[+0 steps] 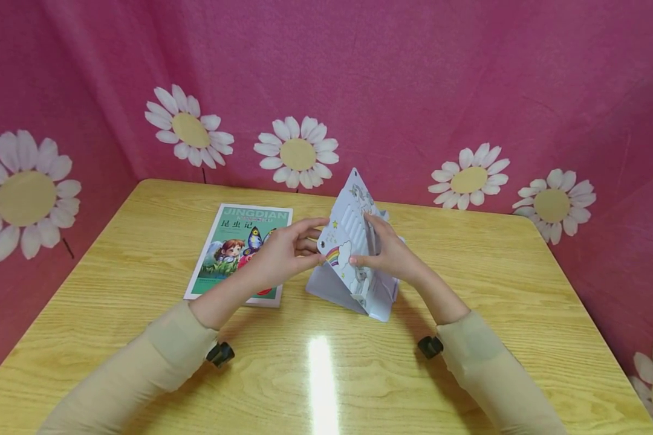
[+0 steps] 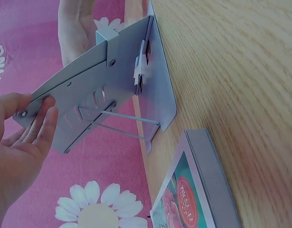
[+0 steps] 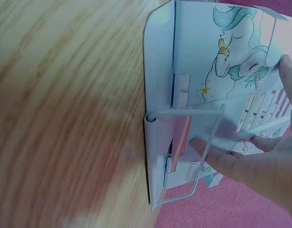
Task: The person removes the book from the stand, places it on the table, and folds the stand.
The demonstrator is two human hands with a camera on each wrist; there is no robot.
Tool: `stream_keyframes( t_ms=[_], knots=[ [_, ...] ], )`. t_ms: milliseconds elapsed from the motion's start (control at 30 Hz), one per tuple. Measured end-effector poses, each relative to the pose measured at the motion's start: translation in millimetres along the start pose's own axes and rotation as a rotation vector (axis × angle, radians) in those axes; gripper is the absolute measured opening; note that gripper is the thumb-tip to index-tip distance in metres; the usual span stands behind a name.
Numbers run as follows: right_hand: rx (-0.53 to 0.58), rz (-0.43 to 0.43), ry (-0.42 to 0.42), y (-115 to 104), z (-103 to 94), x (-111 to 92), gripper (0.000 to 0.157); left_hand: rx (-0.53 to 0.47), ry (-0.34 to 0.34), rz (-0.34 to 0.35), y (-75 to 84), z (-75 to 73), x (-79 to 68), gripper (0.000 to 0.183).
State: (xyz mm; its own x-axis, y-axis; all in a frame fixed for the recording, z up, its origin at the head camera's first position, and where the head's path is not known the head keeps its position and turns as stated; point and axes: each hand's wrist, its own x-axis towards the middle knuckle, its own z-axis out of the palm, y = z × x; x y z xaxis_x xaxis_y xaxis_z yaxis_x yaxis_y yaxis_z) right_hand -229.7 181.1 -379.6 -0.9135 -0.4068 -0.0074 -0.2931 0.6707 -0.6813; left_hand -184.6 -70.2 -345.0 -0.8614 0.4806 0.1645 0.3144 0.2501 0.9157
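A pale metal book stand (image 1: 348,275) with unicorn and rainbow prints stands on the table, its panel tilted up from a flat base (image 1: 332,287). At the panel's left corner, my left hand (image 1: 283,255) pinches the edge between thumb and fingers. The left wrist view shows the plain back, where a wire prop (image 2: 119,115) joins panel and base. My right hand (image 1: 396,257) lies against the printed front, fingers spread. In the right wrist view, its fingertips touch the panel close to a wire page holder (image 3: 183,112).
A green-covered book (image 1: 209,272) with a white border lies flat to the left of the stand, partly behind my left hand. The wooden table (image 1: 495,272) meets a pink curtain (image 1: 402,90) with daisies at its back and sides.
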Motion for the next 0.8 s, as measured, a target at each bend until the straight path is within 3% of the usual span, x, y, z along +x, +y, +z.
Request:
stream_keyframes(
  t_ms=[333, 800],
  knots=[
    [0.025, -0.009, -0.03, 2.7, -2.7, 4.2, 0.104, 0.034, 0.035, 0.003, -1.7, 2.4, -1.4, 0.061],
    [0.043, -0.042, -0.082, 7.4, -4.8, 10.9, 0.103, -0.025, 0.083, -0.015, -1.6, 7.6, -4.9, 0.061]
  ],
)
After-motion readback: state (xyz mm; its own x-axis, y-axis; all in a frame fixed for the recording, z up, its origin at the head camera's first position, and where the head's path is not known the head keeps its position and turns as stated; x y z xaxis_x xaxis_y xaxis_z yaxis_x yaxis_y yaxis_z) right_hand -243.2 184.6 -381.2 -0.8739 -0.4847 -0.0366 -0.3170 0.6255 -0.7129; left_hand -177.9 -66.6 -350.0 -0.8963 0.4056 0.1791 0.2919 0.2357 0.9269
